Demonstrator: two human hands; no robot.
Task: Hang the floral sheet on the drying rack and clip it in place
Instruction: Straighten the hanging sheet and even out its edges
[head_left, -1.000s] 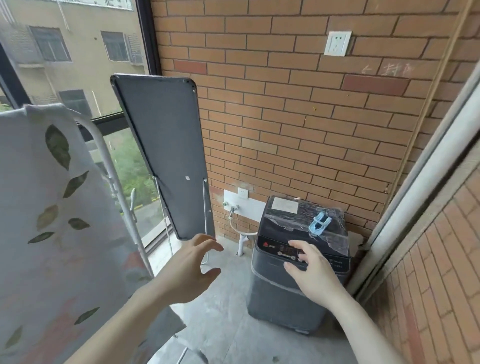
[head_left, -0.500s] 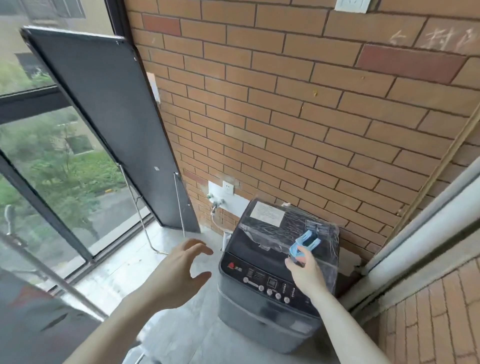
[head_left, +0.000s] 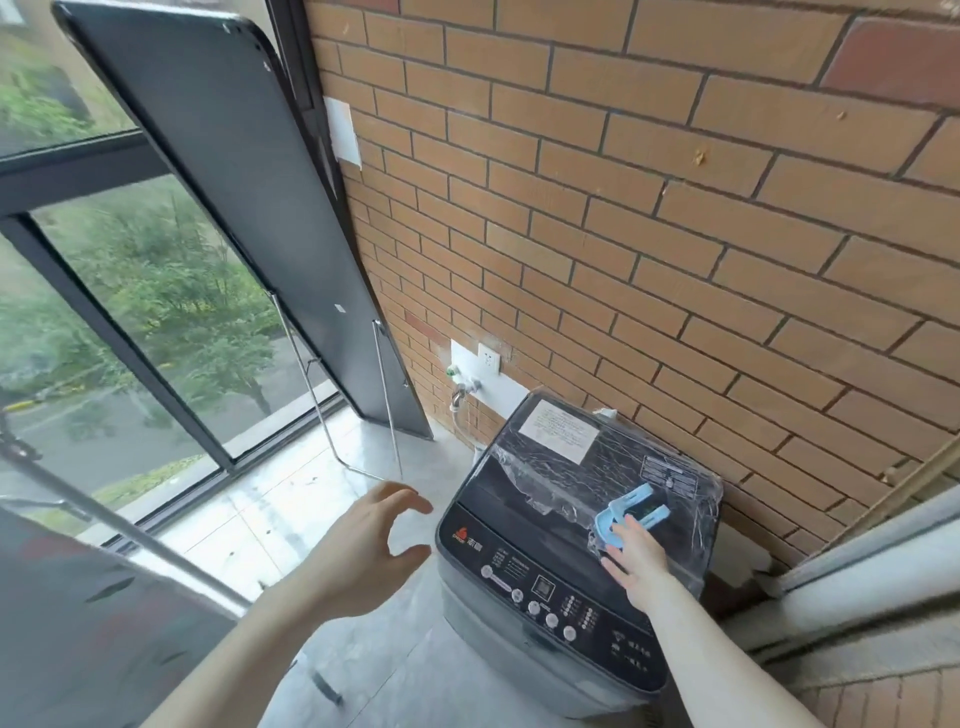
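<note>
My right hand (head_left: 635, 558) is on the washing machine (head_left: 550, 582) lid at about four o'clock in my view, fingertips over the rear loop of the blue clip (head_left: 631, 512). The fingers look fairly straight, laid on the clip's near end; I cannot tell whether the thumb has closed under it, so I would not call it a pinch yet. The clip lies on the plastic-wrapped lid with its long axis running from seven to one o'clock, twin prongs pointing away from me toward the brick wall (head_left: 675, 208). My left hand (head_left: 371, 545) floats near centre, at nine o'clock from the clip and well apart from it, fingers spread and loosely curved, holding nothing. So the right hand is the nearer one. The sheet is not plainly visible; a dark blurred panel at eight o'clock under a pale rack bar (head_left: 130, 530) may be it. I judge the clip must travel toward eight o'clock.
</note>
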